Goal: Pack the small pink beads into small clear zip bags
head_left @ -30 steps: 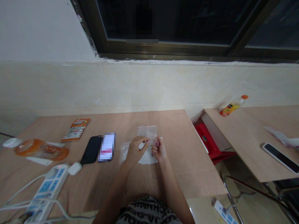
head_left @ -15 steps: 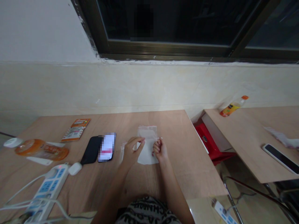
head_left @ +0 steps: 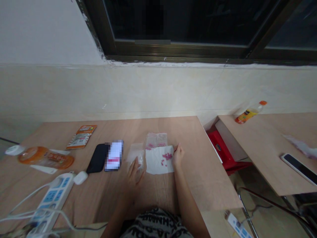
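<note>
A white sheet of paper (head_left: 156, 163) lies on the wooden table (head_left: 193, 178) with several small pink beads (head_left: 167, 156) on it. Behind the sheet lies a clear plastic bag (head_left: 156, 140) holding pink beads. A second clear bag (head_left: 135, 153) lies to the sheet's left. My left hand (head_left: 135, 172) rests flat on the table with fingers stretched out, fingertips touching that second bag. My right hand (head_left: 178, 154) is at the sheet's right edge beside the beads, fingers curled; I cannot see anything in them.
A black phone (head_left: 97, 158) and a lit phone (head_left: 114, 155) lie left of the bags. Farther left are an orange packet (head_left: 81, 136), an orange bottle (head_left: 46, 158), a white power strip (head_left: 53, 195) and an earbud case (head_left: 79, 178). A second table (head_left: 262, 148) with a bottle and phone stands right.
My hands were pinched together over the sheet; they have moved apart. The left hand has dropped flat beside the left bag, the right went to the sheet's edge. Pink beads now show on the paper.
</note>
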The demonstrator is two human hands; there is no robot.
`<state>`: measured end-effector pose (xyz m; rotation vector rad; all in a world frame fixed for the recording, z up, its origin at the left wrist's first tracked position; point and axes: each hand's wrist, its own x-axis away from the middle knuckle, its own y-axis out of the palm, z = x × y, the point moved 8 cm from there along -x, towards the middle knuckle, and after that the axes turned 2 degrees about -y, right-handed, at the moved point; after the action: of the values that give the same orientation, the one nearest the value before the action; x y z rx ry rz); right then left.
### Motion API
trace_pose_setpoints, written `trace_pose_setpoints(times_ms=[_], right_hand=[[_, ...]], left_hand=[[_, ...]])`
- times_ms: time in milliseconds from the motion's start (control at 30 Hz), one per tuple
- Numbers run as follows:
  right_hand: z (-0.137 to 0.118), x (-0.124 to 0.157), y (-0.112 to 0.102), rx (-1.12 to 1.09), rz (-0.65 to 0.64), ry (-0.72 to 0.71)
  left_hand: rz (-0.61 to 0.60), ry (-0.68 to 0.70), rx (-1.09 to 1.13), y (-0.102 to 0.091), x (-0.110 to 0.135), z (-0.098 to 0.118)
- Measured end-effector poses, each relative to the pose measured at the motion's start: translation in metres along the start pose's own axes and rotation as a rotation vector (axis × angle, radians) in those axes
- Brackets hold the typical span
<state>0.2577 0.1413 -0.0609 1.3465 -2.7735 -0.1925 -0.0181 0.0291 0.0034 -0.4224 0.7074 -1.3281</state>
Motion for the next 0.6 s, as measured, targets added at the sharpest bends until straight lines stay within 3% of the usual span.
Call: trace_pose_setpoints(times_ms=[133,367,600], right_hand=[[-0.002,0.001,0.004,0.077,-0.004,-0.078],[-0.009,0.005,0.004,0.152,-0.011,-0.127],[-0.010,0.005,0.003,0.156,-0.011,-0.127]], left_hand=[[-0.054,-0.098,-0.022,0.015,0.011,-0.015],[-0.010,-0.195,-0.069,0.030,0.023,-0.031],[-0.021,-0.258,-0.138,0.030,0.025,-0.031]])
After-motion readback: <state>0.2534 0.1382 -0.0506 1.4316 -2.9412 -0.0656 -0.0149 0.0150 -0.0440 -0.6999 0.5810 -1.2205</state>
